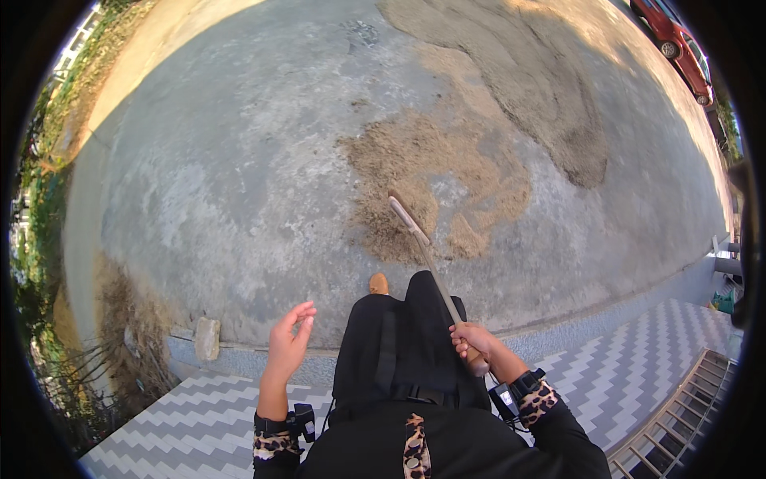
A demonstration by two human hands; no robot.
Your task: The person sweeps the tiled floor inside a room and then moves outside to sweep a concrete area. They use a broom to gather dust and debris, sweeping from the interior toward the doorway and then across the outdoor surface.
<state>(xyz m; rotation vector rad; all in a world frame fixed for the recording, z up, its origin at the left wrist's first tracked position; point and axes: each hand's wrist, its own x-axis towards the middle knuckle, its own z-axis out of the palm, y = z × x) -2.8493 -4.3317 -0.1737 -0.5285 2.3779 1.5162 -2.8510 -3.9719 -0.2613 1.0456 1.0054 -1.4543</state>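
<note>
My right hand (471,344) is closed around the handle end of a long tool (437,278), which points away from me over the ground. Its flat metal head (409,220), maybe that of a shovel or hoe, lies at a patch of loose sand (389,155); the exact shape of the head cannot be told. My left hand (290,341) hangs in the air left of my legs, fingers apart, holding nothing. One brown shoe (378,283) shows ahead of my dark trousers. Both wrists carry strapped black devices.
A longer heap of grey-brown sand (538,84) stretches across the concrete ground (239,179) at upper right. Near the step edge on the left sits a stone block (207,338). Zigzag tiles (197,419) lie behind me, a metal ladder-like frame (676,419) at lower right. A red car (676,45) stands far right.
</note>
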